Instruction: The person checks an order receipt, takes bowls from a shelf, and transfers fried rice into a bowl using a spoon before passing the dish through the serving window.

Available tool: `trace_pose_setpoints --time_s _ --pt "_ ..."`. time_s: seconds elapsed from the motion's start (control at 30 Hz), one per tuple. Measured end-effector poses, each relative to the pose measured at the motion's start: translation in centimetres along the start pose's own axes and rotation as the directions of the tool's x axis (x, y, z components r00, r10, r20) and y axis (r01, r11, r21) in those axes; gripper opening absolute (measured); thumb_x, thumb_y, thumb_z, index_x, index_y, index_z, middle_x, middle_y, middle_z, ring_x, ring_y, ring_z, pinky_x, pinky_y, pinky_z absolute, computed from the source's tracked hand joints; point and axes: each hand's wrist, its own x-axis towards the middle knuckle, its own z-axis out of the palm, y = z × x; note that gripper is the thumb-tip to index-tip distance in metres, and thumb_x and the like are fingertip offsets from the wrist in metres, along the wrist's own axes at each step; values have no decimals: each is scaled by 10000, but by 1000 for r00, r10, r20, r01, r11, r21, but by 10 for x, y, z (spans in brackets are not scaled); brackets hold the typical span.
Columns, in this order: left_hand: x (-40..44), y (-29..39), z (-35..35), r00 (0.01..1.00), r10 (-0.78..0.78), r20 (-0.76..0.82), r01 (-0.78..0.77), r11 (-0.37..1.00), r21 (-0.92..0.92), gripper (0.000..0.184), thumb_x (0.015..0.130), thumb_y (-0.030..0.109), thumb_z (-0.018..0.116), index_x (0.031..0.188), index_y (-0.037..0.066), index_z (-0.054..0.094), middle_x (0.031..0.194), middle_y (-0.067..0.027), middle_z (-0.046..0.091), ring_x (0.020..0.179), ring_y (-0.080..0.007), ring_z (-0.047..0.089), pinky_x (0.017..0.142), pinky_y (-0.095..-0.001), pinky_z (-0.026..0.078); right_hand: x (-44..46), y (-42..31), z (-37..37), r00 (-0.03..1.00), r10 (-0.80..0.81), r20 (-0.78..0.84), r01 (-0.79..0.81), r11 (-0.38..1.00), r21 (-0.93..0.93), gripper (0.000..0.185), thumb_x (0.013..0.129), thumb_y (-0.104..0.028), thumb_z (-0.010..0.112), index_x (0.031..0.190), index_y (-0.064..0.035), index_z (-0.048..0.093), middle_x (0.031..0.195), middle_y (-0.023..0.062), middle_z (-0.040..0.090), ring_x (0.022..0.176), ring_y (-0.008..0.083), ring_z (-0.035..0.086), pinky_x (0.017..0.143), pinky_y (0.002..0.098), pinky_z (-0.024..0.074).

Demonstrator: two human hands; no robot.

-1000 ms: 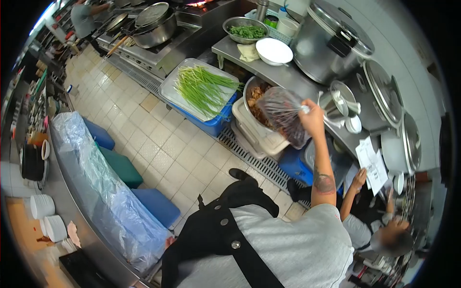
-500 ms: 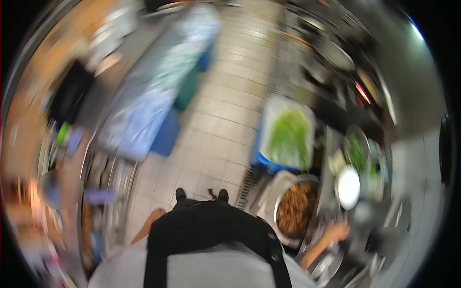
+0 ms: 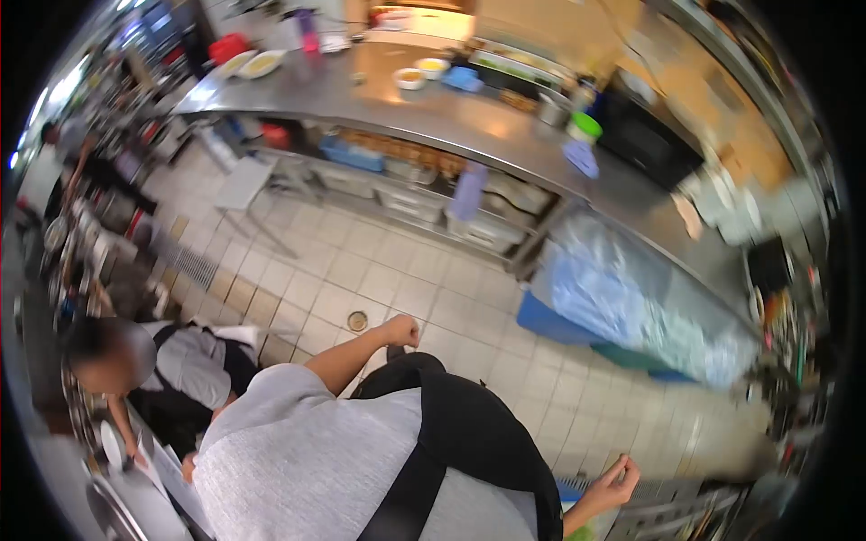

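Observation:
My left hand [image 3: 399, 331] hangs over the tiled floor in front of my body, its fingers curled in with nothing visible in them. At the lower right, my right hand [image 3: 616, 481] is raised with its fingers bent and the thumb side up; whether anything small is between them cannot be made out. Below it, a bit of green stalks [image 3: 580, 533] and a blue box edge [image 3: 568, 492] show beside my forearm. Neither hand touches the long steel counter [image 3: 388, 104].
A co-worker [image 3: 194, 370] stands close on the left, holding papers [image 3: 171, 473]. Plastic-covered blue bins [image 3: 555, 316] stand at the right. A grey stool [image 3: 245, 183] is at the upper left. On the counter are bowls [image 3: 409, 79], a green-rimmed cup [image 3: 585, 127] and a black box [image 3: 651, 131].
My body has turned from the pots and food containers towards the long counter. The dark plastic bag formerly in my raised hand is no longer seen.

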Motion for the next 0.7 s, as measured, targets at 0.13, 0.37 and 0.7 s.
trace_pose_setpoints --time_s 0.13,0.37,0.7 --pt "-89 -164 -3 860 -496 -118 505 860 69 338 711 359 675 766 26 678 875 -201 652 835 -350 628 740 -411 499 19 -116 99 979 -157 127 130 972 196 337 933 -191 496 674 23 489 570 82 462 529 191 437 536 333 380" --pt "-204 -280 -16 715 -689 -116 676 724 -134 354 807 281 504 839 -39 652 954 -263 618 913 -400 592 799 -462 473 -20 -270 260 825 -478 302 250 787 563 331 943 -144 368 654 17 396 578 100 392 513 199 390 487 335 305" --pt "-163 -314 -116 543 -657 -522 328 739 -589 186 727 162 519 671 -9 567 775 -260 592 744 -428 565 685 -481 453 -70 -555 425 243 -882 404 281 463 840 312 765 82 515 1064 -6 498 953 127 476 715 224 502 612 296 446"
